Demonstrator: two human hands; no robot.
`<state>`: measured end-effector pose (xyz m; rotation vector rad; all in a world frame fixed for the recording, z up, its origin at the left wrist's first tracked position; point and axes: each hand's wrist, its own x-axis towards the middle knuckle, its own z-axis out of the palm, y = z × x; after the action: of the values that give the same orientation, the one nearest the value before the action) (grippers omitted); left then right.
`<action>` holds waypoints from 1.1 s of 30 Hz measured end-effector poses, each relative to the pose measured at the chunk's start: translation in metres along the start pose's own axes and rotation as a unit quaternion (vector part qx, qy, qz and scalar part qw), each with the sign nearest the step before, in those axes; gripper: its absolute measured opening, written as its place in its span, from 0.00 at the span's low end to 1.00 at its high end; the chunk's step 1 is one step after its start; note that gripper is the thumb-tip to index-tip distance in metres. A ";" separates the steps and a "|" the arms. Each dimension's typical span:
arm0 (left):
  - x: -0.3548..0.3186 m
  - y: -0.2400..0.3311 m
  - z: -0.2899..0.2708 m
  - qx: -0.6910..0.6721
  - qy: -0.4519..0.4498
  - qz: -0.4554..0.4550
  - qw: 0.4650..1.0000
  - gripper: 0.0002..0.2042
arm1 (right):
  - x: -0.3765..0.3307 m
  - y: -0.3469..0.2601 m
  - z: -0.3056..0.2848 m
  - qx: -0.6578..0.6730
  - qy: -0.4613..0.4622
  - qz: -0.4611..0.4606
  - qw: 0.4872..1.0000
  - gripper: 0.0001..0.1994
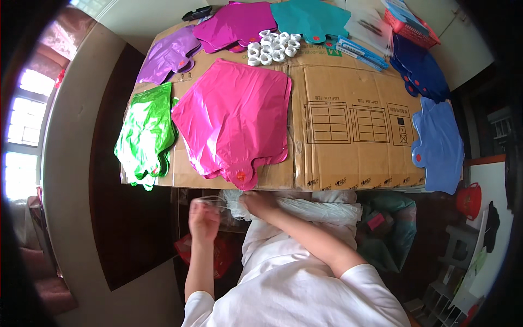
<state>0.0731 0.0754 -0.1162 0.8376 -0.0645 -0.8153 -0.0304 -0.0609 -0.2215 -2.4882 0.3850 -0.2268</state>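
In the head view, you are working just below the near edge of the cardboard-covered worktop (348,163). Your left hand (204,220) is clenched on a thin, clear plastic film (217,203), pinching its end, and your right hand (260,203) is closed on the same film where it meets a white crumpled bundle of plastic bags (305,210) lying across your lap. The film is stretched between the two grips.

Judging from this, you are pulling one clear sleeve free of the bundle. The next move probably calls for keeping both pinches firm and drawing the film apart gently so that it does not tear.

Just beyond your right grip lies a stack of flat hot-pink foil balloons (234,117), its neck pointing toward you. Counting the balloon piles: one green (146,133) beyond your left grip, one hot pink, one lilac (168,54), one magenta (235,24), one teal (310,19), one dark blue (420,71) and one light blue (438,144) far off to the right of your grips, seven piles in all. How many balloons each pile holds cannot be told. A cluster of about a dozen small white plastic rings (272,48) sits far beyond both grips.
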 end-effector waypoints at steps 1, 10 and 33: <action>0.001 0.022 -0.004 -0.030 -0.075 0.013 0.997 0.01 | 0.002 0.001 0.006 -0.012 -0.002 -0.006 1.000 0.08; -0.056 0.253 0.067 -0.145 -0.216 0.291 0.921 0.06 | 0.004 -0.002 0.007 -0.028 -0.022 -0.008 0.999 0.07; -0.098 0.333 0.051 0.144 -0.116 0.387 0.903 0.02 | 0.025 -0.184 -0.156 0.226 0.218 -0.324 0.893 0.06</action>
<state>0.1921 0.2381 0.1712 0.8896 -0.7022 -0.1399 -0.0049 -0.0104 0.0141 -1.9973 -0.3197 -1.0304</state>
